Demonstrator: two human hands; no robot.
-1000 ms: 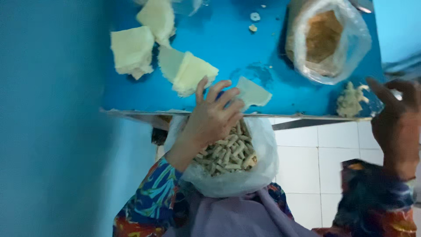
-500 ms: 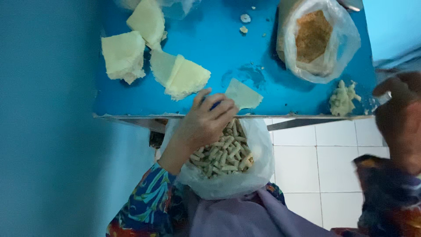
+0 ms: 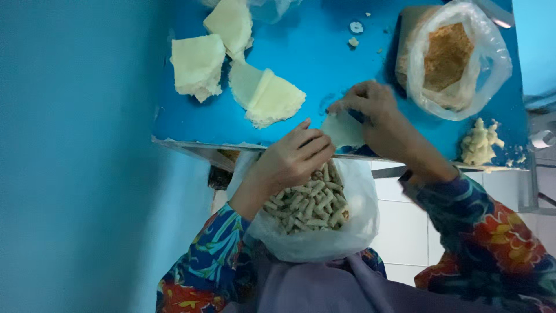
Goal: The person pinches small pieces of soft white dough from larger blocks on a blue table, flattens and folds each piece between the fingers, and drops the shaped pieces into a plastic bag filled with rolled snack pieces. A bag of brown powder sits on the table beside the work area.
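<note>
A single pale wrapper sheet (image 3: pixel 343 128) is shown at the near edge of the blue table (image 3: pixel 324 64), held flat between both hands. The left hand (image 3: pixel 295 159) is curled, its fingertips pinching the sheet's near-left border; the right hand (image 3: pixel 376 116) is partly closed, thumb and fingers gripping the far-right corner. Directly below the table edge, an open clear bag of small rolled sticks (image 3: pixel 310 206) is seen resting in the lap, just beneath the left hand. Further back, folded stacks of pale wrappers (image 3: pixel 263 95) are laid out, with two more piles (image 3: pixel 197 64) toward the far-left corner. To the right, a plastic bag of brown crumbs (image 3: pixel 449 55) stands open, and a small heap of pale dough scraps (image 3: pixel 478 142) lies near the right edge. For this handling to be done well, the sheet is best kept taut yet lightly pinched, as thin wrappers are judged liable to tear; support from the tabletop is advisable.
</note>
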